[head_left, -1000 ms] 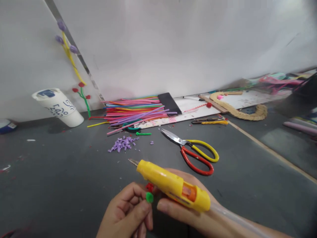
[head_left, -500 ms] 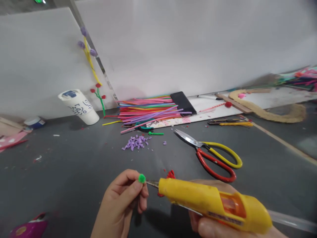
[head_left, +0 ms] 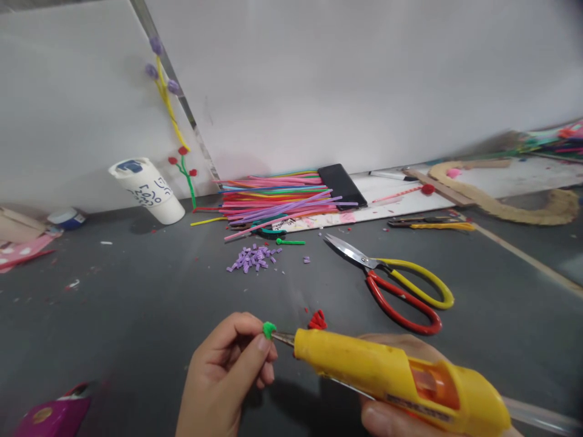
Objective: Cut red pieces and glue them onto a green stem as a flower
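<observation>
My left hand pinches a small fuzzy green piece, apparently pipe cleaner, between thumb and forefinger. A yellow hot glue gun is gripped by my right hand, partly hidden behind it. The gun's metal nozzle reaches the green piece and seems to touch it. A clear glue stick sticks out of the gun's back end. Just beyond the gun lies a clump of red fuzzy bits. Farther off, a short green stem with a curled end rests by a heap of cut purple bits.
Scissors with red and yellow handles lie half-spread to the right. Behind are bundled pipe cleaners, a black phone and a white board. A white cup and fuzzy flower stems stand left. A magenta object lies lower left.
The green piece has turned slightly in my left fingers, and its shape looks less round. Both hands and the gun sit slightly farther right in view; the red clump shows more fully.
</observation>
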`<state>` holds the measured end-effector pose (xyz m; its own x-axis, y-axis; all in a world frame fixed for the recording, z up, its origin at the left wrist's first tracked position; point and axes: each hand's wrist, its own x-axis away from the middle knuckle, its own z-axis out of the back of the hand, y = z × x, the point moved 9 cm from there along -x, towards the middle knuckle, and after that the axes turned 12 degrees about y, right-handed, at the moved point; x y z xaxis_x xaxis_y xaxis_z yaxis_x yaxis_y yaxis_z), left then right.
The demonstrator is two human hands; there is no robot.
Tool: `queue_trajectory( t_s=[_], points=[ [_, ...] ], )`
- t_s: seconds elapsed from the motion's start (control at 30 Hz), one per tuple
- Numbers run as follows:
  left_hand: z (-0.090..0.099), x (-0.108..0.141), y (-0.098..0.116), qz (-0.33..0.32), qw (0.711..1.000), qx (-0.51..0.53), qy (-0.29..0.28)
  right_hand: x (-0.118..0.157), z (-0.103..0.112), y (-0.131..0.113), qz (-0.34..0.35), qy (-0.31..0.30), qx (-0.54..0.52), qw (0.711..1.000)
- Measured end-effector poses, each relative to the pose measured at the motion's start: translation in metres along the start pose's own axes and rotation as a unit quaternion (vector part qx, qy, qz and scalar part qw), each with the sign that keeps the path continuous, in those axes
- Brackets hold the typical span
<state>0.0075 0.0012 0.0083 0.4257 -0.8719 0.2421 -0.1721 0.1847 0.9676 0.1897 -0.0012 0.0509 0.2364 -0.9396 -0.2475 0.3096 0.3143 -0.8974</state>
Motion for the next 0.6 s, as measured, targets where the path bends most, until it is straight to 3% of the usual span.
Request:
queue_trajectory(
  t_s=[0.3, 0.4, 0.6],
  points=[
    [0.0, 0.001, 0.0, 0.005, 1.0, -0.004, -0.003, 0.006, -0.003, 0.008, 0.002, -0.003, 0.035, 0.999],
    [-0.001, 0.001, 0.001, -0.001, 1.0, -0.001, -0.004, 0.008, 0.0, 0.014, -0.019, 0.012, 0.042, 0.999],
    [-0.001, 0.001, 0.001, 0.004, 1.0, 0.004, -0.005, 0.004, -0.008, 0.014, -0.072, -0.024, -0.005, 0.997]
  ],
)
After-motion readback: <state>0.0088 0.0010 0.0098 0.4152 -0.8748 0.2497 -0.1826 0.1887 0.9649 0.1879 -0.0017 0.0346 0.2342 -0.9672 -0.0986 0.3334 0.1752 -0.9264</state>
